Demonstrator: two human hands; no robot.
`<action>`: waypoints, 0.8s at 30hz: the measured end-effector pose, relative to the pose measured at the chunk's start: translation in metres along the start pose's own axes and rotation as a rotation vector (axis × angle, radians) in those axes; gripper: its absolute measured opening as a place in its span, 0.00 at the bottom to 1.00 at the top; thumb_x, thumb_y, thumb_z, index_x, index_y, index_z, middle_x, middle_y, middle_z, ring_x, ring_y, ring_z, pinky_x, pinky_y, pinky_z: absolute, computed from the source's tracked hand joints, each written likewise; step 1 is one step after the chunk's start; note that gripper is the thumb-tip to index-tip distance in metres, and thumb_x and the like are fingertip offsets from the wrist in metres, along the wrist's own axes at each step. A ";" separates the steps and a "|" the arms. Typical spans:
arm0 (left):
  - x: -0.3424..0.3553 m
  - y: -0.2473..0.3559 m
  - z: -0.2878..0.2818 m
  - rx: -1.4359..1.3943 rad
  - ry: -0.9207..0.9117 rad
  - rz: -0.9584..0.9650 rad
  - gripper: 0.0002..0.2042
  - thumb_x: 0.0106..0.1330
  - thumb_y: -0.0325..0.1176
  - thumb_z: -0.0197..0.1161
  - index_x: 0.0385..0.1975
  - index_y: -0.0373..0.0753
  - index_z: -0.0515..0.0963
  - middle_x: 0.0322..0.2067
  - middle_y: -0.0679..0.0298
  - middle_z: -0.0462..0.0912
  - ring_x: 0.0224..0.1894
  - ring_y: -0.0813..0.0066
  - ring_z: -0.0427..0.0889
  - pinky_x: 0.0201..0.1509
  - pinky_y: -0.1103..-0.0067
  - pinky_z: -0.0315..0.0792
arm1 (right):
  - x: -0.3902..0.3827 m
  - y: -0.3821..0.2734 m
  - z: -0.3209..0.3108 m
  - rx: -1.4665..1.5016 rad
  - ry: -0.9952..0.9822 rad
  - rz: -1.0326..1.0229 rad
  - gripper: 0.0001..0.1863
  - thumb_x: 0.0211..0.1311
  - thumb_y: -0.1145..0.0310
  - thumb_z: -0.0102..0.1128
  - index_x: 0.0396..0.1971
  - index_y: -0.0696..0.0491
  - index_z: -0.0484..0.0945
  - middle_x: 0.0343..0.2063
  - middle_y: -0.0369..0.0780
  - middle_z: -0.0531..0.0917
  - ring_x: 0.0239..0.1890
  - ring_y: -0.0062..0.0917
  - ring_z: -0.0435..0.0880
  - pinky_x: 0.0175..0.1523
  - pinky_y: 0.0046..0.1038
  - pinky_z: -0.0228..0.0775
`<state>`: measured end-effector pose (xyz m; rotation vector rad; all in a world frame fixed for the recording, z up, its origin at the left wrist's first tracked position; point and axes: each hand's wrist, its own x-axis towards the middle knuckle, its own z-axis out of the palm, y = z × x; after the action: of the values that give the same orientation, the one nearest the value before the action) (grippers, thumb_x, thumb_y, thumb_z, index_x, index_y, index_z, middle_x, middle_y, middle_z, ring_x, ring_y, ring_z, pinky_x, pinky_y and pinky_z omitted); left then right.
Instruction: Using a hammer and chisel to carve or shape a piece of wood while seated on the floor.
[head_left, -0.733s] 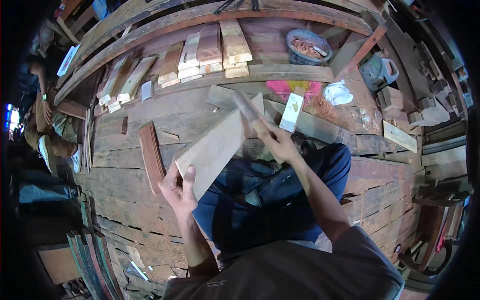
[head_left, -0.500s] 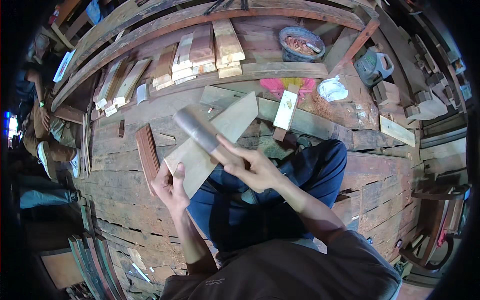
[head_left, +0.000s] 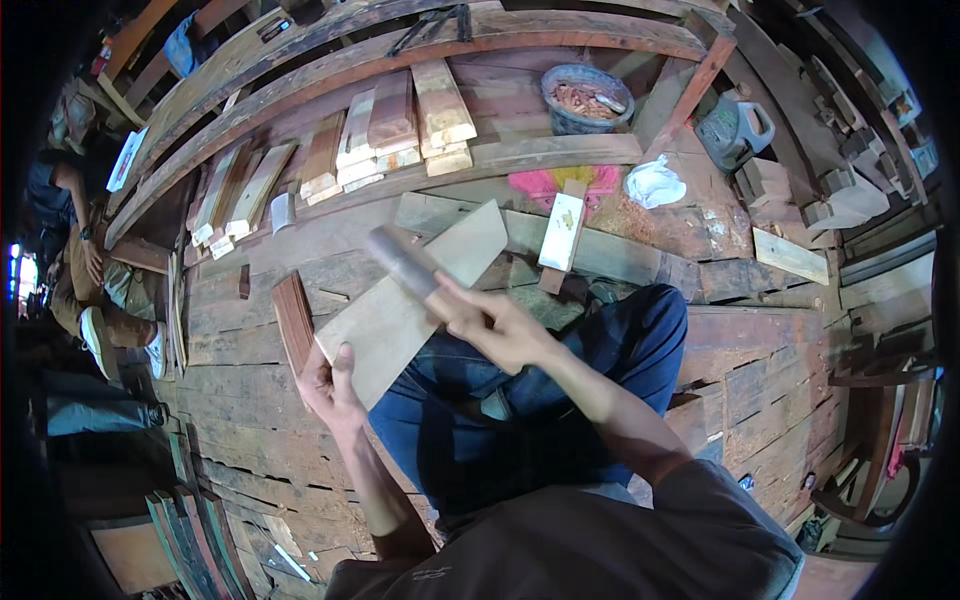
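Our left hand [head_left: 332, 390] is clamped, thumb [head_left: 344, 366] upright, fingers [head_left: 311, 385] curled opposite. Our right hand [head_left: 508, 332] grips ahead and rightward of it, forearm [head_left: 610, 400] slanting back.

Block [head_left: 400, 262] in your right fingers [head_left: 470, 299]: blurred, far end smeared; it hides part of the pale board [head_left: 372, 335], contact unclear. Your left fingers [head_left: 316, 380] partly hidden behind that board. Far left: person [head_left: 55, 187] partly lost in darkness. Lower edge cuts your dark shirt [head_left: 570, 530]. Contents of the bucket [head_left: 590, 123], upper right: too small to identify.
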<state>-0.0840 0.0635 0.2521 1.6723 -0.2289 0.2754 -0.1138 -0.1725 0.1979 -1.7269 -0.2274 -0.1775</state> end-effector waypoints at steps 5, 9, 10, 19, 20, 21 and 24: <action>-0.005 0.008 0.001 0.122 -0.078 -0.006 0.15 0.65 0.36 0.60 0.39 0.27 0.79 0.30 0.65 0.81 0.32 0.82 0.75 0.37 0.84 0.66 | 0.009 0.071 -0.056 -0.201 0.015 0.221 0.25 0.63 0.64 0.57 0.61 0.44 0.71 0.51 0.41 0.82 0.40 0.21 0.81 0.46 0.24 0.72; -0.011 0.008 0.008 0.138 -0.089 0.019 0.18 0.64 0.40 0.61 0.40 0.27 0.79 0.25 0.69 0.79 0.28 0.85 0.72 0.31 0.85 0.63 | 0.022 0.122 -0.097 -0.140 0.227 0.571 0.29 0.66 0.59 0.57 0.65 0.48 0.65 0.34 0.36 0.84 0.33 0.14 0.78 0.40 0.22 0.72; -0.010 0.009 0.009 0.143 -0.101 0.034 0.18 0.64 0.40 0.61 0.40 0.27 0.79 0.26 0.68 0.79 0.28 0.85 0.72 0.31 0.85 0.63 | 0.025 0.121 -0.091 -0.185 0.273 0.488 0.28 0.66 0.59 0.56 0.65 0.48 0.65 0.31 0.35 0.84 0.31 0.15 0.78 0.37 0.23 0.72; -0.003 0.009 -0.006 0.195 -0.150 0.083 0.18 0.64 0.39 0.61 0.41 0.26 0.79 0.27 0.67 0.80 0.28 0.84 0.73 0.31 0.84 0.64 | 0.008 0.057 -0.050 -0.101 0.000 -0.080 0.31 0.64 0.67 0.58 0.67 0.48 0.62 0.52 0.39 0.79 0.49 0.16 0.74 0.58 0.22 0.64; -0.007 0.009 -0.009 0.205 -0.148 0.058 0.18 0.64 0.39 0.61 0.40 0.26 0.79 0.27 0.67 0.80 0.28 0.84 0.72 0.31 0.84 0.64 | 0.016 0.061 -0.066 -0.141 -0.065 0.471 0.31 0.65 0.63 0.58 0.67 0.51 0.62 0.49 0.37 0.81 0.47 0.17 0.76 0.55 0.22 0.67; -0.007 0.010 0.003 0.182 -0.177 0.046 0.18 0.64 0.39 0.61 0.40 0.26 0.79 0.27 0.67 0.80 0.27 0.84 0.72 0.30 0.84 0.63 | 0.011 0.123 -0.091 -0.205 0.208 0.201 0.27 0.62 0.61 0.55 0.63 0.49 0.69 0.26 0.35 0.83 0.28 0.17 0.80 0.35 0.22 0.71; -0.012 0.011 0.017 0.208 -0.150 0.138 0.19 0.61 0.40 0.62 0.43 0.27 0.79 0.24 0.65 0.80 0.24 0.86 0.71 0.27 0.86 0.62 | 0.017 0.156 -0.119 -0.196 0.306 0.500 0.25 0.64 0.58 0.54 0.60 0.49 0.72 0.24 0.36 0.83 0.26 0.18 0.80 0.34 0.24 0.72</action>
<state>-0.0977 0.0451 0.2572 1.8890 -0.4415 0.2853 -0.0567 -0.3143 0.0729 -1.8670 0.4581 -0.0946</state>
